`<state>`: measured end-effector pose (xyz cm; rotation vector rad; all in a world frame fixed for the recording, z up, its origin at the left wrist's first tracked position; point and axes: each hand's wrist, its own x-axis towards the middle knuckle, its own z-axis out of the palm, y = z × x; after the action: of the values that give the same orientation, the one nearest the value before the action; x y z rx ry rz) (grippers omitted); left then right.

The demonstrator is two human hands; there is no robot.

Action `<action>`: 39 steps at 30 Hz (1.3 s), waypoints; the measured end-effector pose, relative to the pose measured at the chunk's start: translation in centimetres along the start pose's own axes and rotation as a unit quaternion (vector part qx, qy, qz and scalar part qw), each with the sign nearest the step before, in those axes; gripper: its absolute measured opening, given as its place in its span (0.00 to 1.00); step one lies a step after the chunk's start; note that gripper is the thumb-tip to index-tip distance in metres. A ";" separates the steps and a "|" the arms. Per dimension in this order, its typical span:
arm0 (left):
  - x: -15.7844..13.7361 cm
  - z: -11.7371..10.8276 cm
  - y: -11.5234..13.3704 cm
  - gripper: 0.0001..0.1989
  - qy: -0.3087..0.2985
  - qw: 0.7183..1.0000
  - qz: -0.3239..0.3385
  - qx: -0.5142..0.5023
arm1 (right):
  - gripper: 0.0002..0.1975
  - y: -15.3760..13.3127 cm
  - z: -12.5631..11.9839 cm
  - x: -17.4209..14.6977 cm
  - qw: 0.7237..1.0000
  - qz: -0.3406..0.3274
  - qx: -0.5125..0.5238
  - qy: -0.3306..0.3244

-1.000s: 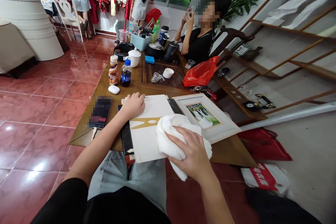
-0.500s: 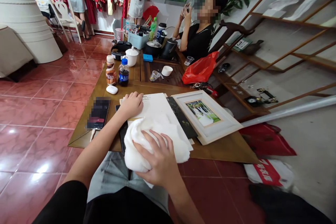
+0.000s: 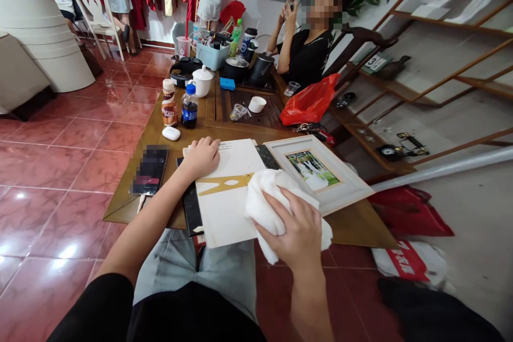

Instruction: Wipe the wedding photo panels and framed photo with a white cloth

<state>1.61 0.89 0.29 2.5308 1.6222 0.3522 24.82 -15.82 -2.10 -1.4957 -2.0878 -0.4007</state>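
Observation:
My right hand (image 3: 294,224) is wrapped over a bunched white cloth (image 3: 262,189), which covers the right edge of a white board (image 3: 224,219). My left hand (image 3: 203,156) lies flat on the board's upper left part, fingers stretched out. A gold-coloured strip (image 3: 222,184) with cut-out shapes runs across the board between my hands. Under the board, a dark panel (image 3: 191,212) sticks out at the left. Partly beneath the cloth's far side lies a white picture frame (image 3: 348,192) holding a photo (image 3: 311,169) of people outdoors.
On the wooden table (image 3: 124,200) are a phone (image 3: 150,171), a white earbud case (image 3: 171,133), two bottles, a lidded white cup (image 3: 202,81) and a red plastic bag (image 3: 312,101). A person (image 3: 312,48) sits across the table. Wooden shelves (image 3: 417,96) stand at the right.
My right hand has moved the white cloth rightwards across the board, uncovering the gold strip and the board's lower left. My left hand stays in place on the board.

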 end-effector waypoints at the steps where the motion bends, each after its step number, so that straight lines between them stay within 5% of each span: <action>1: 0.0 0.0 0.0 0.24 0.000 1.000 0.001 0.000 | 0.28 0.0 0.0 0.0 1.000 0.002 -0.001 -0.001; 16: 0.1 0.3 -0.2 0.24 0.007 1.000 0.002 0.009 | 0.30 -8.2 0.1 1.6 0.986 -0.084 0.127 -0.062; 30: 0.1 0.0 -0.2 0.25 -0.010 1.000 0.007 0.001 | 0.25 -0.5 0.0 0.6 1.000 -0.013 0.007 0.007; 39: 0.1 0.1 -0.4 0.25 -0.014 1.000 0.011 0.001 | 0.25 -2.7 -0.2 1.0 1.000 -0.020 0.017 -0.008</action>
<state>1.36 1.17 0.14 2.5439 1.5870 0.3155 22.13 -16.06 -1.24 -1.4455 -2.1297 -0.3674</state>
